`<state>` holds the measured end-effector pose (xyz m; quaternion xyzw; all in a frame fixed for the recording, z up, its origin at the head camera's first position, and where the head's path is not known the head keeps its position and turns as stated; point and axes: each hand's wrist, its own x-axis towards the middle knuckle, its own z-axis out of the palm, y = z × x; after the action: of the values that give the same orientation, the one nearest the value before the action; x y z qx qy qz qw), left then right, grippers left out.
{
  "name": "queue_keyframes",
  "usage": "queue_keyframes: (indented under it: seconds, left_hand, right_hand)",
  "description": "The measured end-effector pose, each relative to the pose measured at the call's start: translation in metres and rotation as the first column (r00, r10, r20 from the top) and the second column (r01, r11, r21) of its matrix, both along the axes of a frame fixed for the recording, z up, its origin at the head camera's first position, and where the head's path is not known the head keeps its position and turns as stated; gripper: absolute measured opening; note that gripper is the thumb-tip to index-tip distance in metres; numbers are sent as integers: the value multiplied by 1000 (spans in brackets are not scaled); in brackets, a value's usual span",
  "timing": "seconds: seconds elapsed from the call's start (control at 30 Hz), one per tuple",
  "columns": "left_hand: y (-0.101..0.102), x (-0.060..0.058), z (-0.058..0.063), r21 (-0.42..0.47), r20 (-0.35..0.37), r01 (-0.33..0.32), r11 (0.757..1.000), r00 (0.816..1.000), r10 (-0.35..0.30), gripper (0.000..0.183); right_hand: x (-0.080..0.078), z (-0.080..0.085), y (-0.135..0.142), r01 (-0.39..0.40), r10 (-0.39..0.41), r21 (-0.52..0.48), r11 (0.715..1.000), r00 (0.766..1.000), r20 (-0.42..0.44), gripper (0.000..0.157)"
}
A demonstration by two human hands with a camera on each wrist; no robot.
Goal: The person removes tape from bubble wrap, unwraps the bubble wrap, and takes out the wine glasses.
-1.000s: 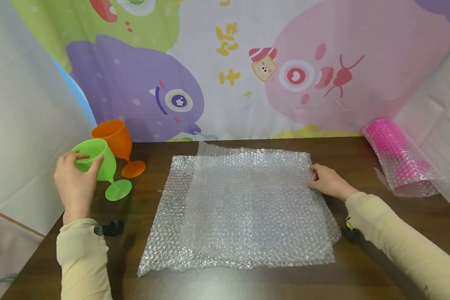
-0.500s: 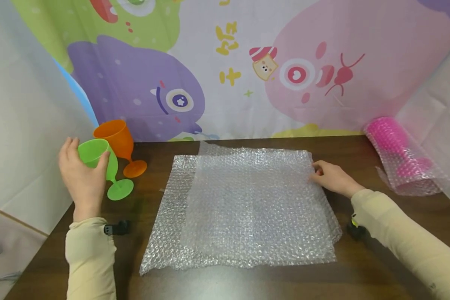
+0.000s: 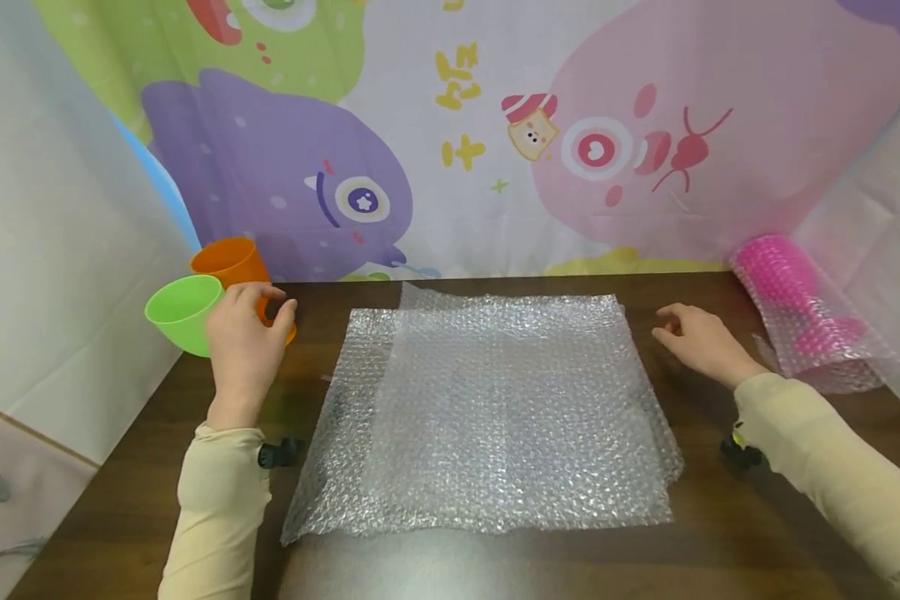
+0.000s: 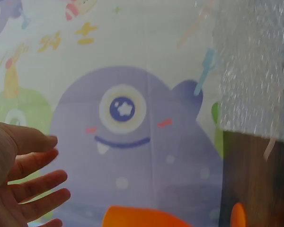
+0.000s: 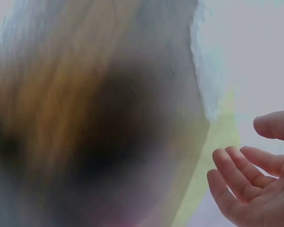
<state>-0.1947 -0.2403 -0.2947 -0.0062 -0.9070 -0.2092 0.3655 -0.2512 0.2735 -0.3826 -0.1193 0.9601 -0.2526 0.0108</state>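
My left hand [image 3: 247, 350] is in front of the two goblets at the left, fingers loosely bent with nothing between them. Just left of it is the green goblet [image 3: 183, 312], its stem and foot hidden behind the hand. Behind stands an orange goblet [image 3: 228, 257], partly covered by my fingers; its edge also shows low in the left wrist view. Off the right edge of the bubble wrap [image 3: 502, 408], my right hand [image 3: 705, 342] hovers with relaxed fingers and holds nothing. Two bubble wrap sheets lie flat, overlapping, at the table's middle.
At the far right lies a pink goblet [image 3: 776, 271] rolled in bubble wrap. A curtain [image 3: 465, 225] with cartoon monsters hangs along the back edge of the dark wooden table [image 3: 570, 567]. White panels stand on both sides.
My left hand has left the green goblet's rim and moved right, past the goblet. My right hand has let go of the bubble wrap's edge and drawn away to the right.
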Motion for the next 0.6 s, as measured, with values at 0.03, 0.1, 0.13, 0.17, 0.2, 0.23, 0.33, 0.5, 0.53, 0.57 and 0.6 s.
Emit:
queue_keyframes:
  seconds: [0.03, 0.1, 0.13, 0.17, 0.2, 0.23, 0.33, 0.5, 0.53, 0.57, 0.6]
  left_hand:
    - [3, -1, -1, -7, 5, 10, 1000, 1000, -10, 18]
    - [8, -3, -2, 2, 23, 30, 1000, 999, -30, 16]
    - [11, -5, -2, 19, 35, 39, 999, 999, -39, 16]
    - [13, -6, -1, 42, 56, 51, 998, 997, -54, 16]
    - [16, -7, 0, 77, 82, 67, 995, 994, -73, 16]
    - [18, -8, 0, 117, 109, 83, 990, 989, -96, 16]
    - [24, -12, 1, 274, 204, 121, 954, 962, -181, 18]
    - [35, -17, -1, 551, 340, 95, 829, 881, -328, 25]
    - [38, -18, -1, 588, 357, 81, 805, 867, -348, 26]
    - [41, -19, -1, 620, 369, 67, 782, 854, -366, 27]
    - [44, -21, 0, 649, 383, 51, 759, 840, -384, 28]
  right_hand:
    - [-1, 2, 4, 7, -7, 5, 1000, 1000, -11, 44]
    - [-2, 6, 13, 20, -19, 18, 1000, 999, -44, 43]
    - [-3, 9, 18, 29, -28, 21, 999, 999, -46, 44]
    - [-4, 11, 23, 37, -36, 30, 999, 998, -59, 44]
    - [-5, 13, 29, 46, -43, 47, 998, 997, -67, 44]
    - [-5, 15, 33, 57, -52, 66, 996, 996, -76, 44]
    - [-5, 19, 45, 88, -72, 151, 985, 992, -103, 45]
    - [-2, 16, 59, 154, -105, 271, 950, 977, -188, 46]
    - [-2, 15, 62, 172, -113, 289, 942, 971, -211, 46]
    - [-2, 13, 65, 190, -123, 304, 934, 966, -226, 48]
    - [-2, 11, 69, 204, -129, 325, 923, 963, -239, 50]
